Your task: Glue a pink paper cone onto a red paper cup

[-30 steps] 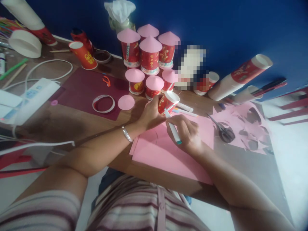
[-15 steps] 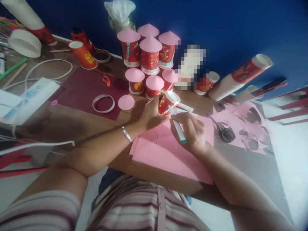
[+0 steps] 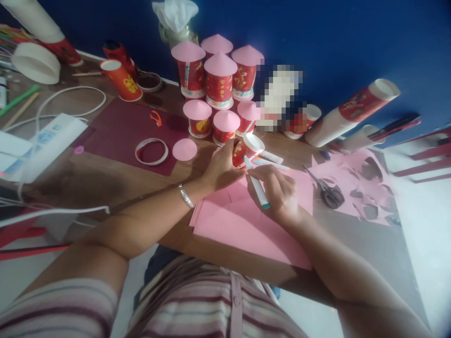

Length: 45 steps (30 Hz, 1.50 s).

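A red paper cup (image 3: 251,145) with gold print lies tilted in my left hand (image 3: 222,166), which is wrapped round its base end; the open white end points up and right. My right hand (image 3: 278,190) grips a white marker (image 3: 259,190) with a green end, its tip against or very close to the cup's side. Both hands are above a stack of pink paper sheets (image 3: 253,234). Just behind stand several red cups topped with pink paper cones (image 3: 221,65), stacked in two levels. A flat-looking pink cone (image 3: 185,149) lies left of my left hand.
Scissors (image 3: 329,193) rest on cut pink scraps (image 3: 369,188) at the right. A white paper ring (image 3: 151,151) lies on a maroon sheet (image 3: 120,136). Further left are an orange cup (image 3: 123,84), a white cable (image 3: 70,89) and a white box (image 3: 45,145). Stacked cups (image 3: 369,108) lean near the blue wall.
My right hand and the marker have shifted slightly left, along the cup's side. My left hand holds the cup in nearly the same place.
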### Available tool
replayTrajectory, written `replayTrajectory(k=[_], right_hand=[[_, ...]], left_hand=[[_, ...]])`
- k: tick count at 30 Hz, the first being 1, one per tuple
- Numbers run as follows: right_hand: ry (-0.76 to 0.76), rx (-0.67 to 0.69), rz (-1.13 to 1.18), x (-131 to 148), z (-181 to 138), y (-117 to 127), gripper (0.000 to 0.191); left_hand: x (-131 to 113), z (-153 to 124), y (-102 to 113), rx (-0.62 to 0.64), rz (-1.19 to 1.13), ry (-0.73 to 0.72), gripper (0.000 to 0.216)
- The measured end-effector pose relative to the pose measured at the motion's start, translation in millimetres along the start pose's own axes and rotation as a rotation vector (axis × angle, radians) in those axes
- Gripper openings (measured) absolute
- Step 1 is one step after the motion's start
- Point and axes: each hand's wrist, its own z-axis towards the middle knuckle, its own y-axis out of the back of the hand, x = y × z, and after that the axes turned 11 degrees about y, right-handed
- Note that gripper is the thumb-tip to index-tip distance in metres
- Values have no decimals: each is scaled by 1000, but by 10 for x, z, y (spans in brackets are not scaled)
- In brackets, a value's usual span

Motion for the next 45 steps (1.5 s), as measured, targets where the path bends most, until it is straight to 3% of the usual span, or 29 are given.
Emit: replayTrajectory(k=[7, 11, 16, 22, 31, 45], right_hand=[[42, -12, 1, 21, 8, 13, 27], [50, -17, 7, 5, -24, 19, 25], [36, -45, -29, -50, -30, 53, 25], [-10, -67, -37, -88, 2, 111, 28], [-23, -51, 2, -98, -16, 106, 28], [-25, -37, 10, -103, -11, 124, 26]], left_hand=[[-23, -4, 9, 8, -49, 36, 45], [58, 44, 1, 22, -200, 103, 57], [152, 113, 13, 203, -583, 188, 65], [146, 113, 35, 319, -769, 197, 57], [160, 126, 41, 366, -755, 164, 51], [133, 98, 41, 360, -770, 210, 60]])
